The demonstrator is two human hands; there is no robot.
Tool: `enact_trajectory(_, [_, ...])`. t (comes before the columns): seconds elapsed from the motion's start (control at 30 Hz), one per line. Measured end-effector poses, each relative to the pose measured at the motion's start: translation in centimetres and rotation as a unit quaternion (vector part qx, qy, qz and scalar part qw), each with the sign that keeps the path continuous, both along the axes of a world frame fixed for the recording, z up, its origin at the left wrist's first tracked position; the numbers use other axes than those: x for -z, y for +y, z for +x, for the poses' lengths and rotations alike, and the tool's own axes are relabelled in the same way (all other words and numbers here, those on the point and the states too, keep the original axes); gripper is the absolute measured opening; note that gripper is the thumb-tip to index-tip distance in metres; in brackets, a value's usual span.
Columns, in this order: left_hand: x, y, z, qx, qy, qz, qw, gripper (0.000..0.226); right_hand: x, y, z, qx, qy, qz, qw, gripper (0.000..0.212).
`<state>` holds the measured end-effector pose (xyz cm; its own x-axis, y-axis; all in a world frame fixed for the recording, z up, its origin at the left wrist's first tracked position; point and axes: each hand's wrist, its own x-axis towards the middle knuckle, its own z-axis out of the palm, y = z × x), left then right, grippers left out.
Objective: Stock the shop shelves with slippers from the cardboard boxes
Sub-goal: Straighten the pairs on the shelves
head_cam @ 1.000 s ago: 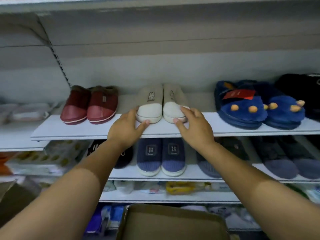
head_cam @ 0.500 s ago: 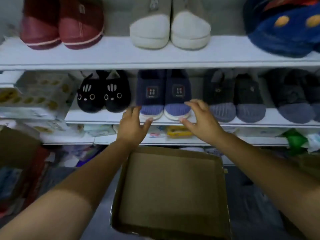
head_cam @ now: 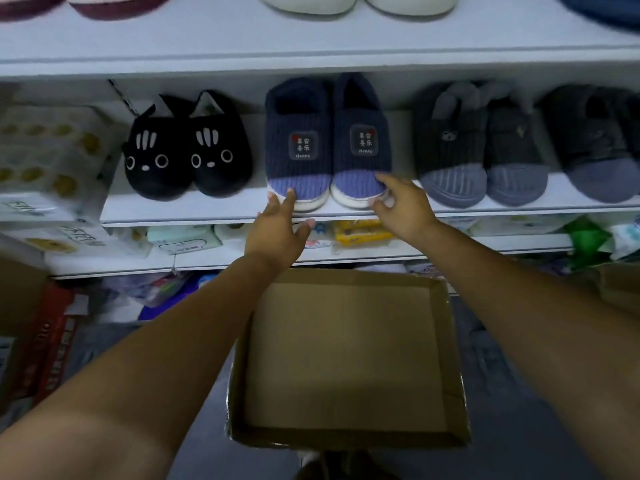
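Observation:
A pair of navy knitted slippers with light blue toes stands on the middle white shelf. My left hand reaches up with straight fingers, its fingertips touching the toe of the left slipper. My right hand has spread fingers touching the toe of the right slipper. Neither hand grips anything. Below my arms an open cardboard box shows only its bare bottom.
Black cat-face slippers stand left of the navy pair, grey-blue pairs to the right. The upper shelf carries maroon and white slippers. Packaged goods fill the left and the lower shelf. Another cardboard box stands at left.
My view dropped from the upper shelf to the middle one. Both hands left the white slippers, came down, and now touch the toes of the navy pair.

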<state>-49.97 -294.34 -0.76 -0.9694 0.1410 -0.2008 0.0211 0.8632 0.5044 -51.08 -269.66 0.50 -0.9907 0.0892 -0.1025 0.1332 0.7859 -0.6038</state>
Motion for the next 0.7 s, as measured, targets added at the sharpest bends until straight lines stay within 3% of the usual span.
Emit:
enact_trajectory(0.17, [-1.8, 1.1, 1.3, -0.017, 0.074, -0.005, 0.997, 0.061, -1.0, 2.4, 2.9, -0.021, -0.004, 0.006, 1.000, 0.057])
enact_trajectory(0.3, [-3.7, 4.9, 2.5, 0.027, 0.103, -0.005, 0.994, 0.061, -1.7, 7.5, 4.8, -0.016, -0.008, 0.039, 0.999, 0.057])
enact_trajectory(0.47, [-5.1, 12.2, 4.2, 0.065, 0.128, -0.031, 0.989, 0.063, -3.1, 15.9, 6.8, -0.015, -0.009, 0.069, 0.997, 0.059])
enact_trajectory(0.7, [-7.6, 26.0, 8.5, 0.042, 0.145, -0.029, 0.988, 0.064, -6.0, 29.7, 11.4, -0.036, -0.015, 0.085, 0.996, 0.063])
